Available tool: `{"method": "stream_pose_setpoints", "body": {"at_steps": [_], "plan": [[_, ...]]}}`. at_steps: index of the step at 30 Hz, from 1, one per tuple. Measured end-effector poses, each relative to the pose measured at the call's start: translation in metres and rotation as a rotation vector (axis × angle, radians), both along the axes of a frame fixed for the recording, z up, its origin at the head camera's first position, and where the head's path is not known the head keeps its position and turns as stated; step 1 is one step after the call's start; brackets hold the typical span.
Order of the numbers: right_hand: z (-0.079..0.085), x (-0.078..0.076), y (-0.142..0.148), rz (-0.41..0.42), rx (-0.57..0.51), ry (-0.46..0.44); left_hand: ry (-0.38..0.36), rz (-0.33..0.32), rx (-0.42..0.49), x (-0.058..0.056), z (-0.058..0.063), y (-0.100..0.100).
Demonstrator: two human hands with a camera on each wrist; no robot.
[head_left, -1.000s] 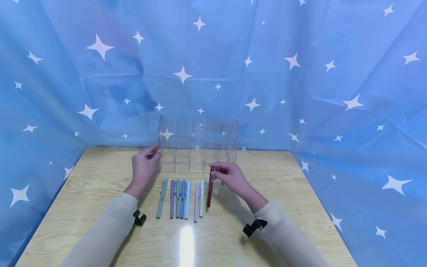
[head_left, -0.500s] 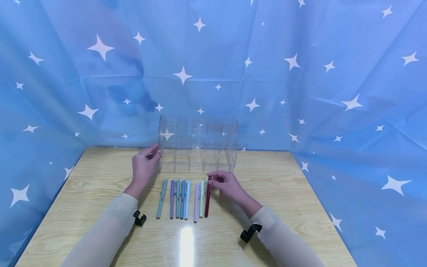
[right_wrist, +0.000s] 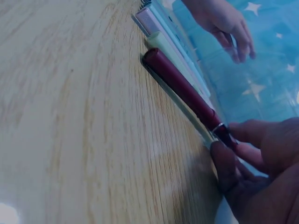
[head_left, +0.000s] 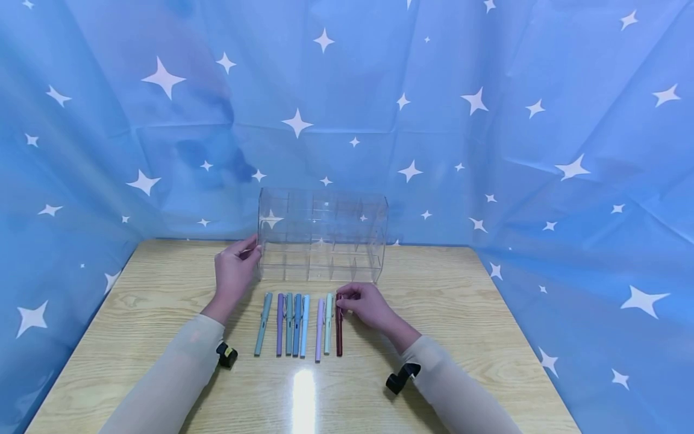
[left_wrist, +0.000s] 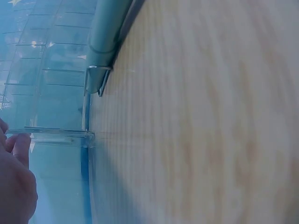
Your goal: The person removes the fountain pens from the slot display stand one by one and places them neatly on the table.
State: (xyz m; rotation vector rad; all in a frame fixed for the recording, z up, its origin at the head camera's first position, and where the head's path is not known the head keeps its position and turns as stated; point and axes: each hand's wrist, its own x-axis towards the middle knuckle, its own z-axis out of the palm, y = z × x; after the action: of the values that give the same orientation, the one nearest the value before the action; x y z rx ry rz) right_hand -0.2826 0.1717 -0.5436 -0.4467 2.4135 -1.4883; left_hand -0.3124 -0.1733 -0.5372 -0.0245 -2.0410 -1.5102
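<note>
A clear plastic box with several compartments (head_left: 322, 235) stands at the back of the table. My left hand (head_left: 234, 271) grips its left side wall; in the left wrist view the thumb (left_wrist: 21, 148) lies against the clear edge. My right hand (head_left: 370, 306) pinches the clip end of a dark red pen (head_left: 339, 337) between thumb and fingers. In the right wrist view the pen's other end lies low over the wood, beside a pale green pen (right_wrist: 168, 53). Several more pens lie in a row to the left, among them a lilac pen (head_left: 318, 331) and a teal pen (head_left: 262, 325).
The wooden table (head_left: 461, 301) carries the row of pens in front of the box. A blue star-patterned curtain (head_left: 347, 90) hangs behind and at both sides. A bright light reflection (head_left: 303, 398) shows near the front.
My right hand has brought the dark red pen toward me, down to the right end of the row, and straightened it. My left hand stays at the box.
</note>
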Motion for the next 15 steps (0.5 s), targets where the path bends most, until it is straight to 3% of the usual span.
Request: {"method": "stream_pose_setpoints", "body": {"at_steps": [9, 15], "plan": [[0.0006, 0.0026, -0.0035, -0.057, -0.046, -0.048, -0.013, 0.003, 0.001, 0.0009, 0.0012, 0.001], [0.0012, 0.0045, -0.0057, -0.057, -0.021, -0.043, -0.005, -0.003, -0.001, 0.0008, 0.0013, 0.001]]}}
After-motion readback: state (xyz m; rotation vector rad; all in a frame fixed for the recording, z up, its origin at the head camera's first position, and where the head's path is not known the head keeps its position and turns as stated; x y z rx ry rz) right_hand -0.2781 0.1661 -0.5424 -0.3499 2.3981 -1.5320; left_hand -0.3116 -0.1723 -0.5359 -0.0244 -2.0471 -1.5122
